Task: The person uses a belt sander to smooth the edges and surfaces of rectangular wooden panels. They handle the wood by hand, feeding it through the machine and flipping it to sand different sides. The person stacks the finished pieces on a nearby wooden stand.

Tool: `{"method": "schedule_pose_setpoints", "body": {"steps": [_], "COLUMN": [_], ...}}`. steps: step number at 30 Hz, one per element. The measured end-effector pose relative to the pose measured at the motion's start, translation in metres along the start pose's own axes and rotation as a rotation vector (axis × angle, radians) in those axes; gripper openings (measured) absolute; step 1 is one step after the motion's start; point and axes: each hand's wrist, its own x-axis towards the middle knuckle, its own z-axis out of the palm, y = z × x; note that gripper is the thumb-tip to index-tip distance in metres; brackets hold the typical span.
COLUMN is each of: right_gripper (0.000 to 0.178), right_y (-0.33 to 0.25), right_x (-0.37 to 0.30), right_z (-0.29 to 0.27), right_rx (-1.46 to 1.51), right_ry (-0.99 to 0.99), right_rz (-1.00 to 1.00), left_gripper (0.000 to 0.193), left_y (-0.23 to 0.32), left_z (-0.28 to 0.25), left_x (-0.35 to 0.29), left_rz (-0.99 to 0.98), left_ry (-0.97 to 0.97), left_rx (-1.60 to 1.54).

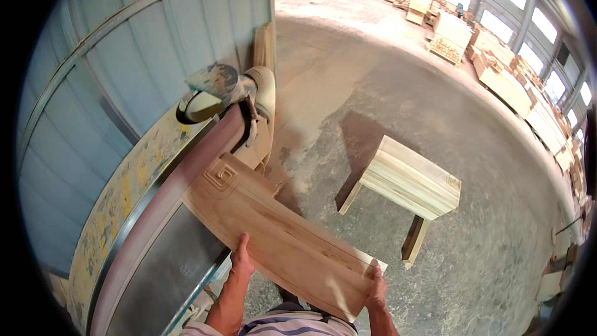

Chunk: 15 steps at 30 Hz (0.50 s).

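Note:
A long brown wooden panel (283,236) with a carved square spiral at its far corner and grooved lines along its edges is in both my hands. My left hand (242,261) grips its near left edge, thumb on top and fingers hidden underneath. My right hand (376,289) grips the near right end, thumb over the edge. The panel's far end lies against or over the pinkish belt (186,183) of a sanding machine; whether it touches the belt I cannot tell. Beside the belt, the machine's dark metal table (171,267) is partly covered by the panel.
On the floor to the right, a stack of pale wooden panels (410,177) rests on wooden supports. A dusty duct and hose (264,84) stand at the belt's far end. A blue-grey corrugated wall (149,43) rises on the left. Timber stacks (497,78) line the far right.

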Motion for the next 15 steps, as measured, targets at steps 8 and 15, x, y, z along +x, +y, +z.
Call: {"method": "schedule_pose_setpoints", "body": {"steps": [8, 15], "right_gripper": [0.047, 0.048], "right_y": [-0.005, -0.019], "right_x": [-0.009, 0.011], "right_z": [-0.009, 0.006], "right_rx": [-0.021, 0.472], "right_ry": [-0.024, 0.105], "right_rz": [-0.180, -0.426], "left_gripper": [0.070, 0.072], "left_y": [-0.006, 0.052], "left_z": [0.006, 0.088], "left_x": [-0.003, -0.088], "left_rz": [0.016, 0.199], "left_ry": [-0.141, -0.437], "left_rx": [-0.011, 0.045]}}
